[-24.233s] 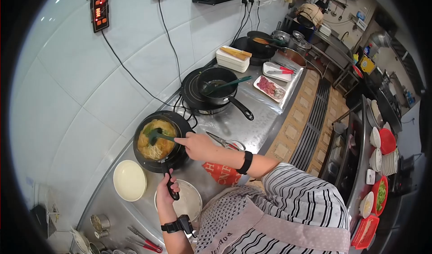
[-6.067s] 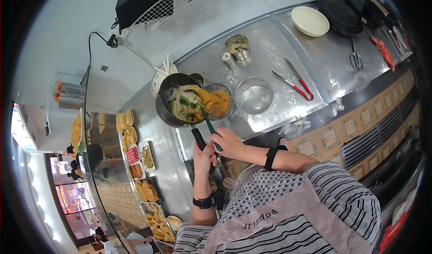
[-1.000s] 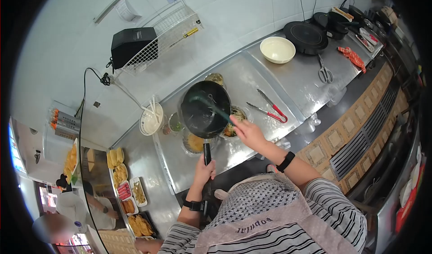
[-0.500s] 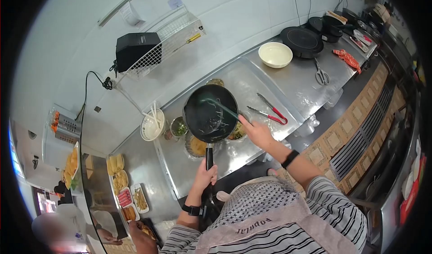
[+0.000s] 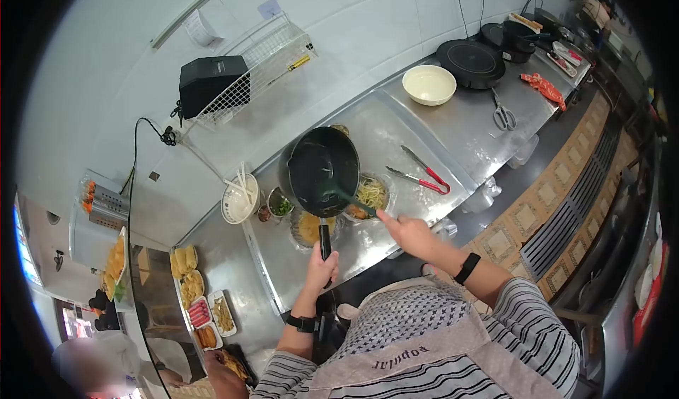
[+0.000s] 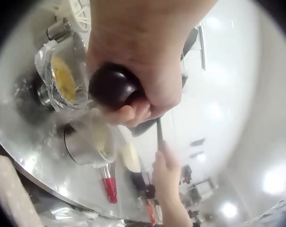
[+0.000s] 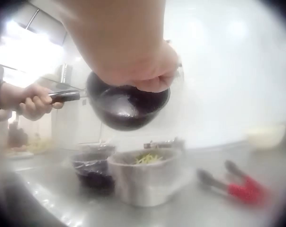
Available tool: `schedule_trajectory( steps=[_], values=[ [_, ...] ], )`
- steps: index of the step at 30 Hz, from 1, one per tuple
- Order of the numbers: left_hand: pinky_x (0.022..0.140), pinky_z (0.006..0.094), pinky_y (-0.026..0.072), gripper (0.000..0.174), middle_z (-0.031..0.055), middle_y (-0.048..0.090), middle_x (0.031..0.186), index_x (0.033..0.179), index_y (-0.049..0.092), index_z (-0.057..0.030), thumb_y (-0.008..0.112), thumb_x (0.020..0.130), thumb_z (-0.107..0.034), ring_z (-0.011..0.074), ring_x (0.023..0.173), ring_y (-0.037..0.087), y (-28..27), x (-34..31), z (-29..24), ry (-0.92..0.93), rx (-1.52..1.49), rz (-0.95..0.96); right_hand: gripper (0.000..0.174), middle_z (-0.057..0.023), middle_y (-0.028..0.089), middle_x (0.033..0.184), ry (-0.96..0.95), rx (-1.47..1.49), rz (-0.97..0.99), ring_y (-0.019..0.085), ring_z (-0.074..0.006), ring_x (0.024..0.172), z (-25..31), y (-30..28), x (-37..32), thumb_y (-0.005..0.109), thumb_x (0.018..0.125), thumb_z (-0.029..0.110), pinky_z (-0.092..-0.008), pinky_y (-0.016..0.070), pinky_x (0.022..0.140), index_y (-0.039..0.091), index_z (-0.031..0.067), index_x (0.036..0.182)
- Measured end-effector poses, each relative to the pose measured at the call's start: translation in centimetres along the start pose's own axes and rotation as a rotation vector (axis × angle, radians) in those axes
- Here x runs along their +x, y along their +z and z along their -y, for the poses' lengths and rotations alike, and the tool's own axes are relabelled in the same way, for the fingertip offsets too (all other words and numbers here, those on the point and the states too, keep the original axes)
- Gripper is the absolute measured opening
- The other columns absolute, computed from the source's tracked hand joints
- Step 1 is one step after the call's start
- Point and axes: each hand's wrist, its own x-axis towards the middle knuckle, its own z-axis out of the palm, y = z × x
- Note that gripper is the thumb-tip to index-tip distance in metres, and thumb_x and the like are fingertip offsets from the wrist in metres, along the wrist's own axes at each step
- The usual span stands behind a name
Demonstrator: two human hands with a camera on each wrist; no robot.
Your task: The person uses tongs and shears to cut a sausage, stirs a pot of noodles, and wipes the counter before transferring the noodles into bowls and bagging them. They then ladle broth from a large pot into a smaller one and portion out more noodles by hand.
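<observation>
My left hand (image 5: pixel 322 270) grips the black handle (image 5: pixel 325 240) of a deep black pan (image 5: pixel 304 173), held tilted in the air above the counter. Only thin wet streaks show inside it. My right hand (image 5: pixel 411 235) holds a dark green spoon (image 5: pixel 362 206), its head against the pan's inner wall. Below the pan's right side sits a bowl of noodles and greens (image 5: pixel 373 192), its wall blurred in the right wrist view. A plastic-lined bowl of yellow-orange broth (image 5: pixel 311 227) stands beside it, partly hidden by the pan.
Red-handled tongs (image 5: pixel 423 173) lie to the right. A white bowl with utensils (image 5: pixel 240 200) and a small cup of chopped greens (image 5: pixel 281 202) stand left. Farther right are a cream bowl (image 5: pixel 429 84), a black hotplate (image 5: pixel 470 63) and scissors (image 5: pixel 503 113). Another person's hand (image 5: pixel 225 376) reaches in lower left.
The pan has left the hotplate and its food is out of it, with noodles and broth now in the bowls. Lately the spoon has slid down the pan's inside toward the handle side.
</observation>
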Motion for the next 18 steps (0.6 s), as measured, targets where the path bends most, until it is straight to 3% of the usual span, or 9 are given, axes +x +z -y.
schedule_trajectory(
  steps=[3,6,9,12,15,18],
  values=[
    [0.037,0.0331,0.0371,0.02,0.0067,0.049,0.055,0.095,0.039,-0.0057,0.056,0.087,-0.014,0.0196,0.041,0.05,-0.6,1.3,1.2,-0.015,0.279,-0.098,0.057,-0.0095,0.052,0.063,-0.015,0.016,0.059,0.054,-0.028,0.045,0.8,-1.1,-1.1,0.057,0.075,0.009,-0.0388,0.0446,0.041,0.046,0.0185,0.131],
    [0.047,0.0438,0.0414,0.026,0.0182,0.055,0.058,0.096,0.041,-0.0024,0.058,0.084,-0.017,0.0373,0.053,0.057,-0.8,2.7,3.1,0.19,0.76,-0.215,0.057,-0.0087,0.05,0.063,0.018,-0.052,0.081,0.053,-0.0274,0.045,-1.3,-3.2,-2.6,0.057,0.076,0.01,-0.0382,0.0442,0.041,0.046,0.0195,0.131],
    [0.057,0.0497,0.0414,0.029,0.0261,0.055,0.064,0.097,0.042,-0.0008,0.059,0.081,-0.018,0.0466,0.065,0.055,-0.1,2.5,2.5,0.228,0.857,-0.284,0.058,-0.0084,0.049,0.065,0.025,-0.085,0.061,0.052,-0.027,0.048,-2.4,-3.8,-3.2,0.058,0.075,0.01,-0.0372,0.0449,0.043,0.046,0.0194,0.131],
    [0.056,0.0495,0.0419,0.027,0.0249,0.055,0.063,0.097,0.043,-0.001,0.059,0.081,-0.017,0.045,0.064,0.056,-0.2,2.3,2.5,0.254,0.919,-0.259,0.062,-0.0087,0.046,0.067,-0.007,-0.095,-0.028,0.054,-0.0259,0.056,-1.5,-2.6,0.1,0.057,0.072,0.008,-0.0353,0.0458,0.046,0.047,0.0212,0.131],
    [0.055,0.0481,0.0423,0.028,0.025,0.055,0.063,0.098,0.043,-0.0009,0.058,0.082,-0.016,0.0449,0.063,0.056,0.1,1.1,1.0,0.256,0.928,-0.238,0.068,-0.0119,0.051,0.079,0.046,-0.147,0.03,0.056,-0.0277,0.056,-1.5,-1.3,0.2,0.056,0.072,0.007,-0.0377,0.0475,0.051,0.039,0.0205,0.136],
    [0.049,0.044,0.0425,0.027,0.0216,0.055,0.06,0.099,0.043,-0.0012,0.059,0.082,-0.015,0.0375,0.053,0.058,-0.4,1.1,1.2,0.279,0.938,-0.261,0.064,-0.0119,0.052,0.077,0.131,-0.064,0.206,0.056,-0.0286,0.056,-1.0,-4.2,-4.3,0.055,0.076,0.008,-0.0379,0.0479,0.052,0.039,0.0189,0.136]
  ],
)
